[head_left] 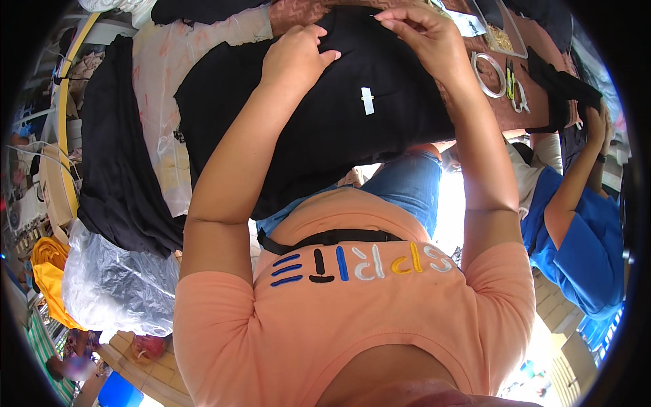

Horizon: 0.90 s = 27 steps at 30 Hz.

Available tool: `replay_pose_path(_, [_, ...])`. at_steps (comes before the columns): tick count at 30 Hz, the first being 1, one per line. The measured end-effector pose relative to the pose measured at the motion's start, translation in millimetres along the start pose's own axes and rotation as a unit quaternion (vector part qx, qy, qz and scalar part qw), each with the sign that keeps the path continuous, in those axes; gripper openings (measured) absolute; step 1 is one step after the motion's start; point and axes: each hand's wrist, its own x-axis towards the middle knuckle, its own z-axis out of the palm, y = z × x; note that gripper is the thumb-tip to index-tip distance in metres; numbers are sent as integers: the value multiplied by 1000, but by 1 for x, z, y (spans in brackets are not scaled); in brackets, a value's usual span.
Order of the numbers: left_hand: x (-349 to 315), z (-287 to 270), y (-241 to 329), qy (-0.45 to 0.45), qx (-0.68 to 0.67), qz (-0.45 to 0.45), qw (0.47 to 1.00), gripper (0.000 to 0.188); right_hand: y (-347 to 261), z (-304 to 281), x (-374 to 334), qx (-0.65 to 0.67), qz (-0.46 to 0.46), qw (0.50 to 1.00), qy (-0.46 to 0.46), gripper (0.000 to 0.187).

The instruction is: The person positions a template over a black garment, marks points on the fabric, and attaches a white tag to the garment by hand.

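A black cloth garment lies spread across my lap and the table edge, with a small white label on its surface. My left hand is on the cloth's far part, its fingers curled into the fabric and its thumb pointing right. To the right, my right hand is closed in a pinch just above the garment's far right. A thin, pale, needle-like tip sticks out from its fingertips; most of it is hidden by the fingers.
On the right lie a coil of clear tubing, green-handled snips, white-handled scissors and a clear tray of small golden bits. More black cloth and a plastic bag are at left. A co-worker in blue sits at right.
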Motion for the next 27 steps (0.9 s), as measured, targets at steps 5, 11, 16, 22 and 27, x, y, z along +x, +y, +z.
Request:
replay_pose_path(5, [11, -15, -1, -68, -118, -31, 990, 36, -4, 9, 21, -75, -198, 975, -71, 9])
replay_pose_path(11, [6, -14, 3, -2, -322, 39, 946, 19, 19, 15, 34, 126, -8, 954, -270, 10])
replay_pose_path(16, [-14, -7, -5, -99, -324, -37, 940, 48, 11, 18, 21, 114, -6, 978, -175, 10])
replay_pose_path(22, [-24, -17, 18, -212, -299, -29, 930, 54, 8, 23, 21, 143, -23, 981, -126, 9])
replay_pose_path(27, [-26, -8, 15, -190, -274, -13, 943, 57, 1, 21, 16, 109, -41, 987, -115, 8])
